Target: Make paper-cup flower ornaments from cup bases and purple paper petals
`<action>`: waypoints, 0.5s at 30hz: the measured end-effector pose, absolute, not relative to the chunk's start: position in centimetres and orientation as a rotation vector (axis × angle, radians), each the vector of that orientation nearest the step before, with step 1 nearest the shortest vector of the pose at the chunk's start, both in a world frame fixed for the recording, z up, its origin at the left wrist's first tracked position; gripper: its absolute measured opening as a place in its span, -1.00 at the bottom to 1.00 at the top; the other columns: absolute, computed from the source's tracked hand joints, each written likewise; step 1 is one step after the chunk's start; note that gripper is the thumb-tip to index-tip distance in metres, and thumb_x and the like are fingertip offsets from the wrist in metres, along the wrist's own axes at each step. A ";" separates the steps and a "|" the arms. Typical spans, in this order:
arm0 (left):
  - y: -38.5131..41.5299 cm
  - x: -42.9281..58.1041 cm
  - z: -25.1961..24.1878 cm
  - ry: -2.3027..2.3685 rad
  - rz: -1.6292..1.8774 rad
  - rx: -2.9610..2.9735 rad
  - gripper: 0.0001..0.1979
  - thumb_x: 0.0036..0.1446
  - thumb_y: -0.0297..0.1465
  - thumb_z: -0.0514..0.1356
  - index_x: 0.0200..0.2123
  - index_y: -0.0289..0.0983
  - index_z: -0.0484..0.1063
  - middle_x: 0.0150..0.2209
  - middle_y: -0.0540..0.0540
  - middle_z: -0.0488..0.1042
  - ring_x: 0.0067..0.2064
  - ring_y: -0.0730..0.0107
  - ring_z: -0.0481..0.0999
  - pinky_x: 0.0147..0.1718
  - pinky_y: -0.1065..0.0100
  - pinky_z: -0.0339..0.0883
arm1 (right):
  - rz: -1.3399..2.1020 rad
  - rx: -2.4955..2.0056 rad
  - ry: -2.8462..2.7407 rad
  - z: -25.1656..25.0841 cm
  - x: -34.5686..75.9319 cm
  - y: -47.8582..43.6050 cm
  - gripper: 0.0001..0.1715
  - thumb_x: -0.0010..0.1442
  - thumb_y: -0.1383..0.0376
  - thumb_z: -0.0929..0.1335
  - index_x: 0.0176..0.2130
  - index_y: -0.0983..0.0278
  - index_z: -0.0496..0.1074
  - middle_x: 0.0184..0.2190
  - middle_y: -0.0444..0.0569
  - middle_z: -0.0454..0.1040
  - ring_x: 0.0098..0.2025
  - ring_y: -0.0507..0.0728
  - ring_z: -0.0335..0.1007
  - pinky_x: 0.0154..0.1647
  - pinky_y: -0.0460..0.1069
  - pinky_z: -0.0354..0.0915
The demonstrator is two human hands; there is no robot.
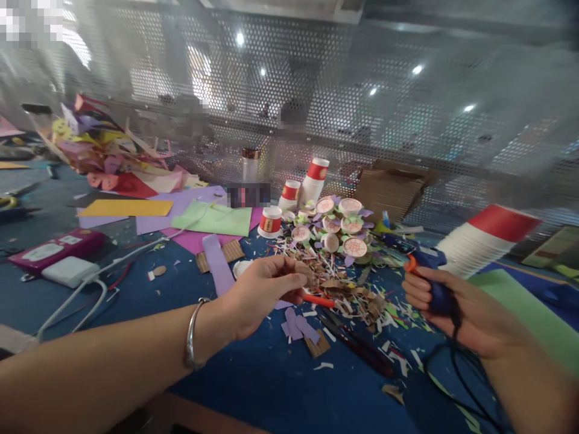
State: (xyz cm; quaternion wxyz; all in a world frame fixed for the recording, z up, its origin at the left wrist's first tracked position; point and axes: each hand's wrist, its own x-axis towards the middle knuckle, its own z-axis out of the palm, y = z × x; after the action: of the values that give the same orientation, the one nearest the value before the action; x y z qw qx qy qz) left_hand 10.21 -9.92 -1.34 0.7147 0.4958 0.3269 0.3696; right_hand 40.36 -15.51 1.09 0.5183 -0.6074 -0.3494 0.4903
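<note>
Evidently, we work here with both bare hands above a crowded blue table [271, 386]. Our right hand [470, 307] is curled firmly around a blue glue gun [439, 295], fingers at its orange trigger [411, 263]; its front end seems to face the cup-and-paper flowers [354, 247], though blur hides the tip. Our left hand [262, 295] is nearly closed, thumb and fingertips meeting in a pinch; we cannot tell whether anything small sits between them.

We note several hazards. If the gun is hot, which we cannot see, a careless squeeze of the trigger could drop glue on the heap of paper scraps [348, 292] between the hands, binding shreds to the work. Bringing the tip toward the pinching fingers could burn them, since these stand so close together. The black cord [456, 361] hangs in loops below the right hand; a quick pull might drag litter along or tug the gun off its aim. Just beside that hand, the tilted stack of paper cups [479, 241] could be knocked by the knuckles. Finally, the dark-handled scissors [375, 355] lie among clippings near the cut purple strips [296, 325], where a lowered hand might meet the blades unnoticed.
</note>
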 end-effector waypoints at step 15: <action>-7.0 9.9 -4.2 0.742 0.935 1.344 -0.86 0.13 -0.42 0.24 -0.22 -0.25 0.36 -0.42 0.06 0.38 -0.38 0.52 0.39 -0.33 0.41 0.30 | 1.340 -1.267 -1.024 1.3 35.3 -15.5 -0.72 0.11 0.07 0.48 -0.36 0.23 0.52 -0.61 -0.15 0.25 -0.54 0.01 0.11 -0.53 -0.10 0.19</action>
State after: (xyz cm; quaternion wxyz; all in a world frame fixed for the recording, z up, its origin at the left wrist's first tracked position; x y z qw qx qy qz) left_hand 9.95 -6.99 -4.15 0.6225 0.5851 0.3231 0.4070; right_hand 35.31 -15.46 1.35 0.4937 -0.5224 -0.4221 0.5524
